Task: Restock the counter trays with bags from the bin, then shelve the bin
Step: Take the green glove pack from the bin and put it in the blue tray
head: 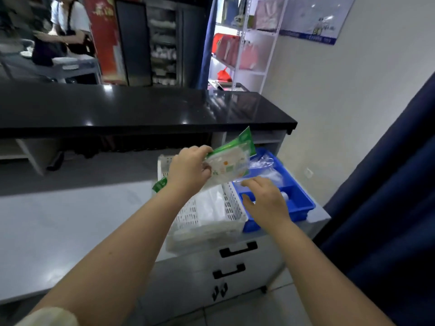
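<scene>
The print on the green-edged bag (229,158) is too blurred to read. The left hand (188,170) pinches the bag's left end at frame centre, above the white tray (235,208). The right hand (264,198) hovers open over the blue tray (303,203). Both trays sit on a grey counter (70,220) beneath a black top (141,107).

Even indoor brightness, ceiling-light glare spots on the black countertop (141,109), blurred background, wide-angle bowing at edges.
</scene>
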The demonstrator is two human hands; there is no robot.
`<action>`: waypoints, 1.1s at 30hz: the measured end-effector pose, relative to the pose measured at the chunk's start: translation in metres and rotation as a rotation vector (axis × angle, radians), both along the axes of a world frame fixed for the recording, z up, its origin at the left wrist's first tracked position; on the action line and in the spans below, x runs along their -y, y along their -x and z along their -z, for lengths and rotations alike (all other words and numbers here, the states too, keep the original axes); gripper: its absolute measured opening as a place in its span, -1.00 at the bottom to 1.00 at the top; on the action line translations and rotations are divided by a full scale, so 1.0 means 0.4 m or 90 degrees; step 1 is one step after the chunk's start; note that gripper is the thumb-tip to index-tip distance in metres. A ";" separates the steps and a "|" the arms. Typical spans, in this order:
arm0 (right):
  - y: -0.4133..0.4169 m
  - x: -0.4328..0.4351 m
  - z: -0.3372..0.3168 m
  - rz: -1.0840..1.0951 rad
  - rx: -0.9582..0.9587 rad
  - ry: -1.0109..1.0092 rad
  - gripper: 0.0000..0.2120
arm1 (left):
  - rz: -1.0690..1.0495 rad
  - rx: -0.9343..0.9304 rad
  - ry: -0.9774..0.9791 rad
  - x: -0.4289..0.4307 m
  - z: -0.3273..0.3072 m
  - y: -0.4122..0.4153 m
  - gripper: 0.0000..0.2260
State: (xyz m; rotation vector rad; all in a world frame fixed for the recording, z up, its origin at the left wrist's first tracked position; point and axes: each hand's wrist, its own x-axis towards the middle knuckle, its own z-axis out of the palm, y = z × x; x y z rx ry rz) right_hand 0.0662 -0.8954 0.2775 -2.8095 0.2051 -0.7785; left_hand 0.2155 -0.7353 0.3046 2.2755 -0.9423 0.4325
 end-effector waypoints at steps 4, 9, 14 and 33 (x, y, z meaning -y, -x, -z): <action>-0.079 0.141 0.020 0.003 -0.026 0.000 -0.74 | -0.011 0.010 -0.018 0.137 -0.001 -0.090 -0.64; -0.213 0.281 0.072 0.029 -0.059 -0.001 -0.74 | 0.015 0.023 -0.038 0.306 0.003 -0.237 -0.64; -0.333 0.410 0.118 0.063 -0.124 -0.035 -0.70 | 0.054 -0.001 -0.056 0.465 0.008 -0.348 -0.64; -0.699 0.793 0.339 -0.223 -0.488 0.068 -0.50 | -0.158 -0.092 -0.053 0.696 0.034 -0.443 -0.65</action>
